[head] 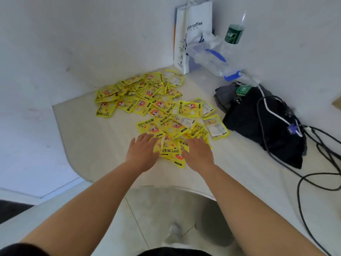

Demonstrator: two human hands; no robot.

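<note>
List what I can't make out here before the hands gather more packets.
- Head view: right hand fingertips hidden behind its knuckles; grip unclear.
- Head view: yellow packets under it and the left hand are covered.
- Head view: packet print blurred.
- Head view: paper bag top and cables cut off by edges.

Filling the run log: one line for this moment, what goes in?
left hand: flat, touching yellow packets | right hand: flat, touching same pile | black bag: beside pile, untouched

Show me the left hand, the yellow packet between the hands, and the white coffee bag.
left hand (143,150): head view, back of the hand.
yellow packet (170,149): head view, its printed front.
white coffee bag (200,14): head view, front face above the lettering.
</note>
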